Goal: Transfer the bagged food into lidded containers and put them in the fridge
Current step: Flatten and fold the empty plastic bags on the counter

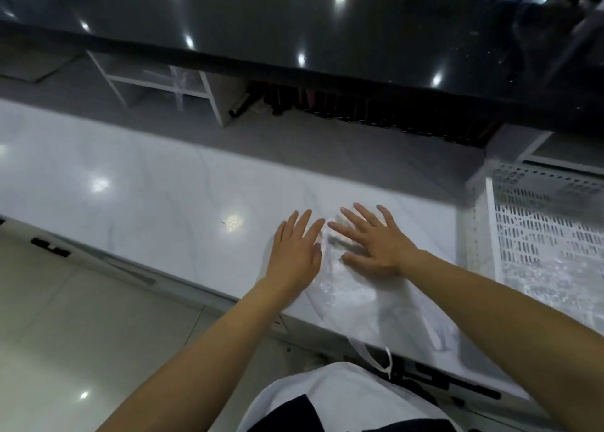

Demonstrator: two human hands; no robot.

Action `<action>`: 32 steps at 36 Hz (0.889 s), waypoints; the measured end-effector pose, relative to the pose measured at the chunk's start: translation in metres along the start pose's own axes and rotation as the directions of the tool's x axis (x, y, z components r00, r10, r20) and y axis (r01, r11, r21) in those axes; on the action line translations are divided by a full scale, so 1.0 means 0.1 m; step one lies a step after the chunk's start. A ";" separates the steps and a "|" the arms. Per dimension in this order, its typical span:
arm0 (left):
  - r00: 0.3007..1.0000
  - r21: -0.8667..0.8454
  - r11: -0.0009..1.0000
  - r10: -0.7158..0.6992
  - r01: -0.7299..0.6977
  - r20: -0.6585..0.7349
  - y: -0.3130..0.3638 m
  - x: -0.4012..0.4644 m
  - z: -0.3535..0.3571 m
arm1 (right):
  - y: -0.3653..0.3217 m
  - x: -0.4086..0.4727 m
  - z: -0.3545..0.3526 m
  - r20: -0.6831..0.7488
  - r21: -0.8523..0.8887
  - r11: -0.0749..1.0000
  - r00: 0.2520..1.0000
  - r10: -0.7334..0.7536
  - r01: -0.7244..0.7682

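A thin clear plastic bag (346,296) lies flat on the white marble counter (147,186), its handles hanging over the near edge. My left hand (297,251) rests on the bag's left side with straight fingers. My right hand (376,238) presses flat on the bag's far end, fingers spread. Whether the bag holds anything is unclear; it looks nearly flat.
A white perforated rack (539,229) stands on the counter at the right. Behind the counter runs a raised black glossy ledge (294,23) with shelves and dark bottles (359,108) beneath it. Pale floor tiles (65,317) lie at the lower left.
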State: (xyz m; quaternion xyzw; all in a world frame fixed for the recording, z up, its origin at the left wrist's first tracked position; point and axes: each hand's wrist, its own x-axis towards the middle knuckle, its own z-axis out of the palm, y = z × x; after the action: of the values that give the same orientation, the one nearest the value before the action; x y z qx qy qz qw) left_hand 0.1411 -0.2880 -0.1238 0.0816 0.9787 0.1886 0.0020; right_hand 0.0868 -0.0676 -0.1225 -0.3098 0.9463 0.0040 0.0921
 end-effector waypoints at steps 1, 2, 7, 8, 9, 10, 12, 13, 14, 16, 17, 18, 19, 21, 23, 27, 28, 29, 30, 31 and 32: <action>0.999 -0.012 0.999 0.039 -0.038 0.016 -0.01 0.03 0.01 | -0.04 0.02 -0.06 -0.022 0.016 1.000 1.000 0.022 -0.021; 0.997 -0.019 0.997 0.070 -0.070 0.044 -0.03 0.05 0.03 | -0.10 0.02 -0.11 -0.059 0.068 0.994 0.994 0.087 -0.083; 0.973 0.109 0.982 0.132 -0.155 0.191 -0.07 0.02 0.22 | -0.59 -0.29 -0.12 -0.070 0.426 0.746 0.804 0.591 -0.511; 0.976 0.122 0.984 0.108 -0.133 0.191 -0.05 0.00 0.25 | -0.68 -0.38 -0.09 -0.022 0.409 0.728 0.792 0.611 -0.550; 0.980 0.128 0.987 0.072 -0.097 0.187 -0.02 -0.03 0.27 | -0.76 -0.45 -0.06 0.025 0.375 0.731 0.794 0.607 -0.570; 0.982 0.131 0.990 0.026 -0.051 0.185 0.01 -0.06 0.29 | -0.82 -0.50 -0.05 0.059 0.338 0.745 0.803 0.593 -0.575; 0.980 0.137 0.989 -0.075 0.051 0.182 0.10 -0.15 0.31 | -0.90 -0.53 -0.05 0.087 0.276 0.776 0.819 0.567 -0.566; 0.975 0.142 0.985 -0.126 0.100 0.181 0.14 -0.20 0.31 | -0.92 -0.53 -0.07 0.091 0.258 0.783 0.821 0.564 -0.566; 0.967 0.144 0.979 -0.173 0.147 0.187 0.18 -0.25 0.30 | -0.94 -0.52 -0.09 0.090 0.251 0.787 0.823 0.561 -0.564; 0.943 0.157 0.962 -0.253 0.222 0.215 0.26 -0.33 0.26 | -0.95 -0.52 -0.11 0.063 0.250 0.808 0.842 0.536 -0.533; 0.934 0.171 0.953 -0.283 0.249 0.220 0.29 -0.35 0.24 | -0.95 -0.53 -0.10 0.040 0.247 0.825 0.856 0.516 -0.509; 0.928 0.183 0.946 -0.305 0.269 0.215 0.31 -0.37 0.22 | -0.94 -0.53 -0.08 0.018 0.246 0.837 0.866 0.500 -0.488; 0.926 0.190 0.940 -0.319 0.283 0.202 0.32 -0.38 0.18 | -0.91 -0.54 -0.04 0.004 0.248 0.844 0.871 0.491 -0.476; 0.934 0.190 0.937 -0.323 0.292 0.156 0.32 -0.36 0.13 | -0.81 -0.55 0.07 0.010 0.233 0.848 0.873 0.488 -0.477; 0.959 0.155 0.954 -0.270 0.255 0.089 0.33 -0.29 0.10 | -0.69 -0.59 0.20 0.044 0.204 0.849 0.871 0.489 -0.487; 0.991 0.072 0.997 -0.043 0.034 0.129 0.38 -0.08 0.20 | -0.58 -0.65 0.40 0.041 0.205 0.843 0.865 0.500 -0.497; 0.985 0.074 0.997 -0.014 0.002 0.170 0.37 -0.05 0.25 | -0.58 -0.65 0.43 0.035 0.210 0.839 0.861 0.507 -0.503; 0.980 0.093 0.996 -0.002 -0.017 0.200 0.35 -0.02 0.30 | -0.58 -0.64 0.44 0.031 0.212 0.836 0.858 0.513 -0.507; 0.978 0.122 0.992 0.002 -0.028 0.210 0.32 0.00 0.34 | -0.58 -0.63 0.44 0.028 0.209 0.834 0.856 0.516 -0.510; 0.979 0.144 0.989 0.000 -0.030 0.204 0.30 0.02 0.37 | -0.59 -0.63 0.45 0.024 0.206 0.834 0.855 0.519 -0.512; 0.981 0.153 0.988 -0.004 -0.026 0.194 0.28 0.02 0.39 | -0.59 -0.63 0.45 0.018 0.205 0.833 0.853 0.521 -0.514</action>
State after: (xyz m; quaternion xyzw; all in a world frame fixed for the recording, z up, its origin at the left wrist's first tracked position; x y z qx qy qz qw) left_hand 0.1448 -0.2481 -0.1494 0.1048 0.9850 0.1032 0.0899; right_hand 0.1791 -0.0750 -0.1528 -0.0314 0.9918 -0.0733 0.1003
